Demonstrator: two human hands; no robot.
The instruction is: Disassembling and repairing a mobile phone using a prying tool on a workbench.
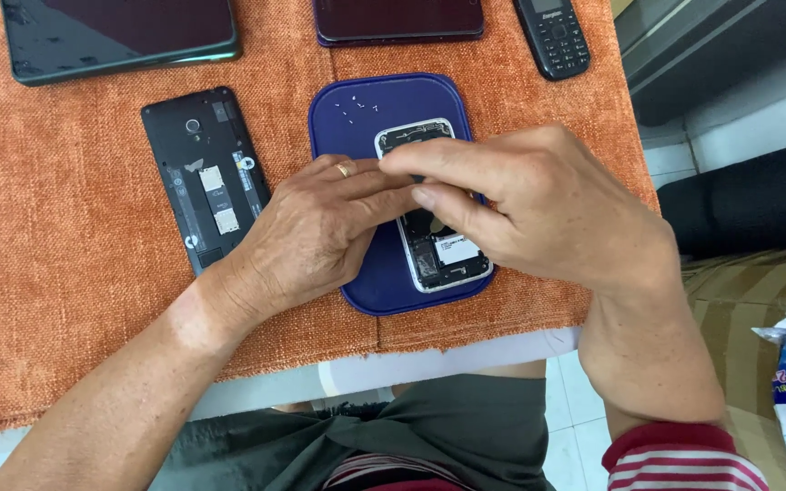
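The right hand (pixel 539 205) and left hand (pixel 320 232) meet, fingers pinched, over an opened small phone (pixel 434 245) lying on a blue tray (pixel 366 109) on the desk. Its long axis runs away from the person, directly beneath both hands; whether anything is pinched cannot be told.

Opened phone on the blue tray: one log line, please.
opened phone on blue tray | left hand steadies | right hand fingertips inside
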